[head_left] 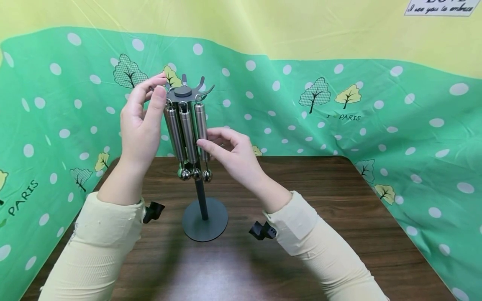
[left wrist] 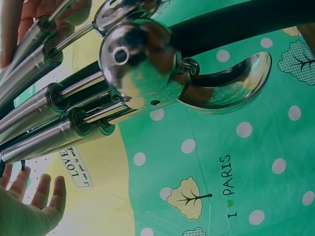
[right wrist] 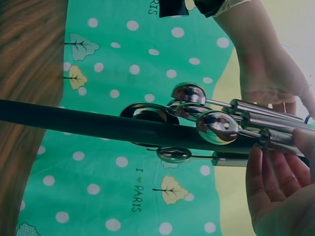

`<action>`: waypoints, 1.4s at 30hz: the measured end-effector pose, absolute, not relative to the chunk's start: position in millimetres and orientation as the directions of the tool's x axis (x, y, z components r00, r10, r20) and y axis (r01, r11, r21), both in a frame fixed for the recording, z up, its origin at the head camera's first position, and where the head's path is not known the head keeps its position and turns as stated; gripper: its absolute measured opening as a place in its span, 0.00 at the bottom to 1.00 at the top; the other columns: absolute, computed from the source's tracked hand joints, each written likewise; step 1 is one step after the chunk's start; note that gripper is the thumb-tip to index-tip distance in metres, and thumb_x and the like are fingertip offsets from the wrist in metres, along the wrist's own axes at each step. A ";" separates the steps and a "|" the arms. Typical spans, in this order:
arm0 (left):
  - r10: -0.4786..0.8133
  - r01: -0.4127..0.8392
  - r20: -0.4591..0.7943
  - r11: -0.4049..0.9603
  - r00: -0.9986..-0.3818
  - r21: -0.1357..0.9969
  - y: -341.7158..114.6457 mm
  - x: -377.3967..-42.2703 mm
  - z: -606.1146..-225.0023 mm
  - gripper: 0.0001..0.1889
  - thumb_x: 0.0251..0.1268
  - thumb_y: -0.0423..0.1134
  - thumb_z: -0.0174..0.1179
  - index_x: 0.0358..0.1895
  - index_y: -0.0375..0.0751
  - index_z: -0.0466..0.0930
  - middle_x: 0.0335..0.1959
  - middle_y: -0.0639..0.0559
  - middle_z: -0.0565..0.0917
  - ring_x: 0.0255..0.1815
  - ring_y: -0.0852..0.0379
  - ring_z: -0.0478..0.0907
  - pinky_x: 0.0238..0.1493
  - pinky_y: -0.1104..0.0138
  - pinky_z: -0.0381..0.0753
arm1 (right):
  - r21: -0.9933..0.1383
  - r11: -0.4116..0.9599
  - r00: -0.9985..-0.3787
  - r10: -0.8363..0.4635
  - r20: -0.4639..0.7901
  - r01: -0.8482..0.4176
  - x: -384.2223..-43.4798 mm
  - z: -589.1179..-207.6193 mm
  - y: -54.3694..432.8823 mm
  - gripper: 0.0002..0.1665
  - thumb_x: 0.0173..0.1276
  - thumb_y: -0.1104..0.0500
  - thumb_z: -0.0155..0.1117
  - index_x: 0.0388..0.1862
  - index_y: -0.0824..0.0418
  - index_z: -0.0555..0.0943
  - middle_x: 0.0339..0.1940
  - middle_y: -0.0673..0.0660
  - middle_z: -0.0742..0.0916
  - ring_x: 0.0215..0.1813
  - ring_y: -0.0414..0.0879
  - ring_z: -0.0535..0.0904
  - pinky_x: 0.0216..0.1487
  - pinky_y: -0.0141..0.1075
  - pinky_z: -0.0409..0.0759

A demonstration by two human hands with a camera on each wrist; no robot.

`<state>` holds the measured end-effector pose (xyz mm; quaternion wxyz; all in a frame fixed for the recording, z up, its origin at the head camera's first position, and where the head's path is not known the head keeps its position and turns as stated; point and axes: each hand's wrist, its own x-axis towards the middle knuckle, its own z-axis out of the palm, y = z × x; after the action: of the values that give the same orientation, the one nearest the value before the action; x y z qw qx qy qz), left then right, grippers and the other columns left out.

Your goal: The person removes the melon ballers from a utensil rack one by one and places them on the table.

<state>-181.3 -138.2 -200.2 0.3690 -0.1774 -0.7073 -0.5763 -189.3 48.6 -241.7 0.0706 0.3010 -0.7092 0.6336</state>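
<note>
Several steel melon ballers [head_left: 187, 133] hang by end loops from the hooks of a dark utensil stand [head_left: 183, 92], their round bowls [right wrist: 217, 127] pointing down. My right hand [head_left: 237, 152] pinches the handle of the rightmost front melon baller [head_left: 201, 119], thumb in front and fingers behind. Up at the stand's left side is my left hand [head_left: 141, 121], its fingers loosely bent around the hook ends and its thumb near the loops. The left wrist view shows this hand [left wrist: 29, 206] with fingers spread beside the handle ends. A larger curved scoop [left wrist: 229, 86] hangs behind the round bowls.
The stand's black post [head_left: 201, 196] rises from a round grey base [head_left: 205, 225] on a dark wooden table [head_left: 320, 225]. Behind and beside the table hangs a green and yellow patterned cloth [head_left: 271, 100]. Black wrist cameras [head_left: 153, 212] sit at both cuffs.
</note>
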 end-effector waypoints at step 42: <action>-0.179 0.662 0.721 0.299 -0.669 0.688 -139.2 -180.8 -200.9 0.18 0.75 0.44 0.49 0.59 0.41 0.79 0.67 0.55 0.76 0.58 0.58 0.71 0.50 0.69 0.71 | -0.928 0.074 -0.925 -0.142 0.352 -0.364 -187.5 -276.2 96.6 0.12 0.65 0.61 0.70 0.43 0.67 0.83 0.25 0.46 0.86 0.23 0.42 0.79 0.33 0.38 0.83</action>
<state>-180.8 -139.2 -200.9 0.3704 -0.1684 -0.7159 -0.5674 -187.5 96.6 -276.2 0.0843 0.1741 -0.7279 0.6579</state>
